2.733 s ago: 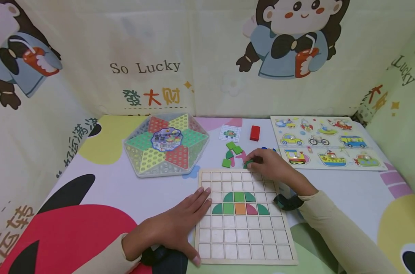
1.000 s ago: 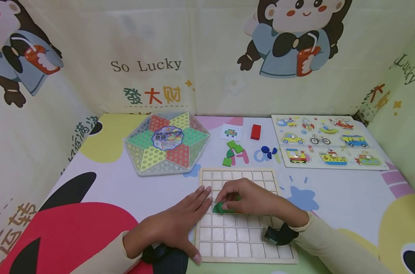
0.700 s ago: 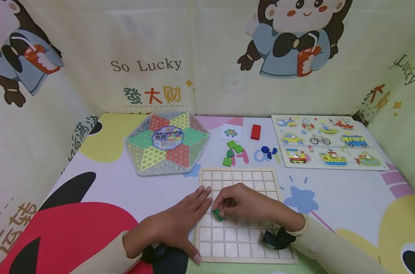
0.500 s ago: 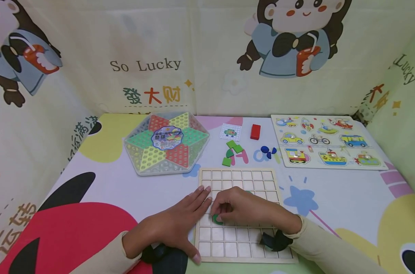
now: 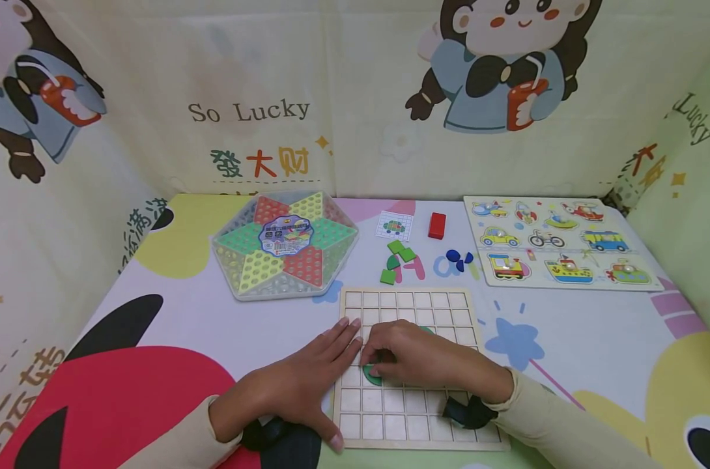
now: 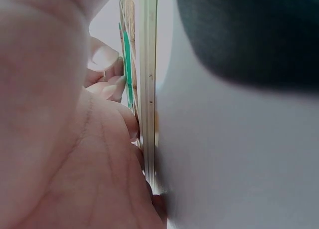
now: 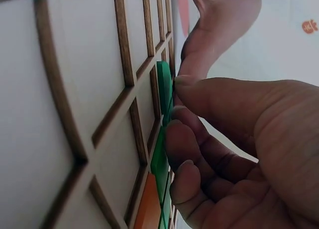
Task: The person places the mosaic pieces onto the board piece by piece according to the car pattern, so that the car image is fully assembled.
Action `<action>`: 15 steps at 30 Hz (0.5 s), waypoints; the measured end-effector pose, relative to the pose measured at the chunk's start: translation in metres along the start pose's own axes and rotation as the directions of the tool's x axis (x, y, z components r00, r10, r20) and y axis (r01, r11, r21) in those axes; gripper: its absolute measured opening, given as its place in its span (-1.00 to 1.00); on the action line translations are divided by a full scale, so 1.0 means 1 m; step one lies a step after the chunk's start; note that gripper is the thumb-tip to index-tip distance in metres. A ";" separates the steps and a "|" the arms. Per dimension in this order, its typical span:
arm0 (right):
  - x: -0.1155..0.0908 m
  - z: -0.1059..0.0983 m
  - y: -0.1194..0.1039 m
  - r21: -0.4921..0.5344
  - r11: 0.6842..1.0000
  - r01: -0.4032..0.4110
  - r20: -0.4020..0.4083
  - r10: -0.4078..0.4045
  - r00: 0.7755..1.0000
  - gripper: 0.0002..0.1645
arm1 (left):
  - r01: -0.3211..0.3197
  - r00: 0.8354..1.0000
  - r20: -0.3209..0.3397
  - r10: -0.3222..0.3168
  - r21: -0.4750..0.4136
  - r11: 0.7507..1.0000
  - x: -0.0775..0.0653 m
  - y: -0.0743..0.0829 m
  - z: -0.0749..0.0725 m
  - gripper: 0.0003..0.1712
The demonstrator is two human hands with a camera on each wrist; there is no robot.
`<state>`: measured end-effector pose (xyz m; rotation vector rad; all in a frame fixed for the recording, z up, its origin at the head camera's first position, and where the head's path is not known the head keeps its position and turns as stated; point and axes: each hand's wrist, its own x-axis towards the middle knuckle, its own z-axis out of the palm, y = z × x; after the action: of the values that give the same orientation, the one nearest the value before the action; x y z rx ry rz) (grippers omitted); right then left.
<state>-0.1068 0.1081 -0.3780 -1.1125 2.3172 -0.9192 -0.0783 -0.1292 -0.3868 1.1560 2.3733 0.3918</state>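
A wooden grid board (image 5: pixel 419 438) lies before me. My left hand (image 5: pixel 299 384) rests along its left edge, fingers straight and thumb near the lower corner. Over the board's middle my right hand (image 5: pixel 410 352) has its fingers curled, thumb and fingertips at a green quarter-circle tile (image 5: pixel 372 376) that sits low in a left-hand cell. The right wrist view shows that tile (image 7: pixel 164 89) beside the thumb, with a light green square tile (image 7: pixel 159 159) and an orange square tile (image 7: pixel 147 203) near it. My right hand covers most of the placed tiles; one green tile (image 5: pixel 426 329) peeks out behind it.
Past the board lie loose green tiles (image 5: pixel 408 255) and dark blue pieces (image 5: pixel 460 259). Farther back are a pattern card (image 5: pixel 394 227) and a red block (image 5: pixel 437 226). A hexagonal Chinese checkers set (image 5: pixel 232 277) stands left, a vehicle puzzle board (image 5: pixel 537 264) right.
My right hand has carried a green quarter-circle tile from beyond the board to a left-hand cell, then lowered it in and turned it flatter. The left hand has stayed put.
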 end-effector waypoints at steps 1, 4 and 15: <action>0.000 0.000 0.000 -0.003 1.000 0.002 -0.001 -0.002 1.000 -0.88 | -0.001 1.000 0.000 0.001 -0.002 1.000 0.000 0.000 0.000 0.51; 0.001 0.002 0.000 -0.002 1.000 0.012 0.011 -0.012 1.000 -0.87 | -0.002 1.000 0.002 0.002 -0.001 1.000 0.000 0.000 0.000 0.50; 0.000 0.006 -0.003 -0.047 0.999 0.001 0.013 -0.001 1.000 -0.86 | 0.007 1.000 0.008 -0.007 -0.010 1.000 0.000 0.001 -0.001 0.51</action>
<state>-0.1018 0.1047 -0.3800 -1.1350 2.3394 -0.8599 -0.0780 -0.1292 -0.3857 1.1423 2.3649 0.3955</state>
